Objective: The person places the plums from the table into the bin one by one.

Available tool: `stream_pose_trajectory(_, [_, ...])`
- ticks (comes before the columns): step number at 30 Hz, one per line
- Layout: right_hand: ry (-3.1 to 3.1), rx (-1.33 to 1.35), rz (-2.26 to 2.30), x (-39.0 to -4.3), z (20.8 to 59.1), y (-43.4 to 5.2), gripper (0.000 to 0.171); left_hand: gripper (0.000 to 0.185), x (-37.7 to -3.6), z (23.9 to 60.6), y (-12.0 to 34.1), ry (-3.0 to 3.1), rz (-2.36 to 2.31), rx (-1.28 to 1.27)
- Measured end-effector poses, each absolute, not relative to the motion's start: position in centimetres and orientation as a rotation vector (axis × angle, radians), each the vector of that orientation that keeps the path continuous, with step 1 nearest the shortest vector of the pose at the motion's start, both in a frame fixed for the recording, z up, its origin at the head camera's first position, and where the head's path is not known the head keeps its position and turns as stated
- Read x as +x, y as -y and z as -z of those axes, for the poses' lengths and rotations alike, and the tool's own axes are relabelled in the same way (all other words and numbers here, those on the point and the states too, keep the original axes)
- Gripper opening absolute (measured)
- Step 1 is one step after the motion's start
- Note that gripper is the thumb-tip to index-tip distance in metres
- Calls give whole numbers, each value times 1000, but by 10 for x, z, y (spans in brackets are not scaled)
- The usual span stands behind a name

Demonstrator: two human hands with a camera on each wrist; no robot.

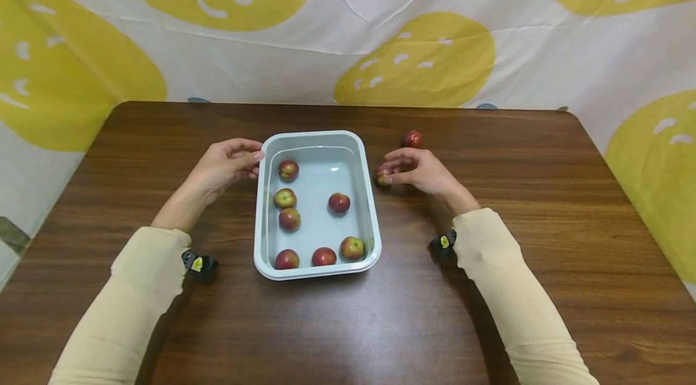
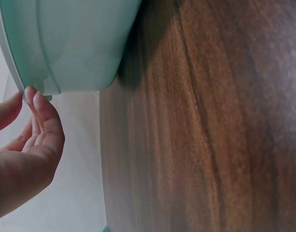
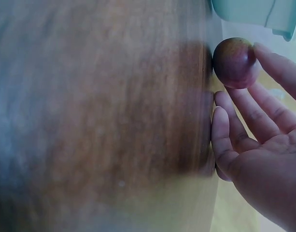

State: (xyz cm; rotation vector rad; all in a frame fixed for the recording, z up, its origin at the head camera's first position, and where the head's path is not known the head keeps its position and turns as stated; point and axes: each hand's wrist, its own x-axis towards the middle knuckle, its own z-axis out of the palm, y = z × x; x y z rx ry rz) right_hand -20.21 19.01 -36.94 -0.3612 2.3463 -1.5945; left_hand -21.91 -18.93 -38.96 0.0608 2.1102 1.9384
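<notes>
A pale green tray (image 1: 261,210) with water stands mid-table and holds several small red-yellow fruits (image 1: 339,203). My left hand (image 1: 254,162) pinches the tray's left rim near its far corner; the left wrist view shows my fingertips (image 2: 37,99) at the lip of the tray (image 2: 75,43). Right of the tray, my right hand (image 1: 393,173) grips a small red fruit (image 1: 382,176) that rests on the table. The right wrist view shows that fruit (image 3: 234,63) at my fingertips (image 3: 271,58), just below the tray's corner (image 3: 254,12).
Another red fruit (image 1: 412,139) lies on the brown wooden table (image 1: 489,312), just beyond my right hand. A white and yellow cloth (image 1: 348,28) hangs behind and beside the table.
</notes>
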Motion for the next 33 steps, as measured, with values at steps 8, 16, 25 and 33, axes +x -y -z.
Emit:
stream_pose_trajectory(8, [-2299,-443,1673,-200,370,-192,42,45,-220,392,190,-2110,-1938,72])
stream_pose_trajectory(16, [-2326,-342,1605,-201,370,-191,39,44,-209,374,182,-2125,-1922,65])
stream_pose_trajectory(25, [-2321,-325,1608,-200,368,-190,39,45,-225,399,191,-2097,-1955,52])
stream_pose_trajectory(33, [-2320,-313,1604,-200,368,-190,40,45,-201,360,176,-2139,-1888,33])
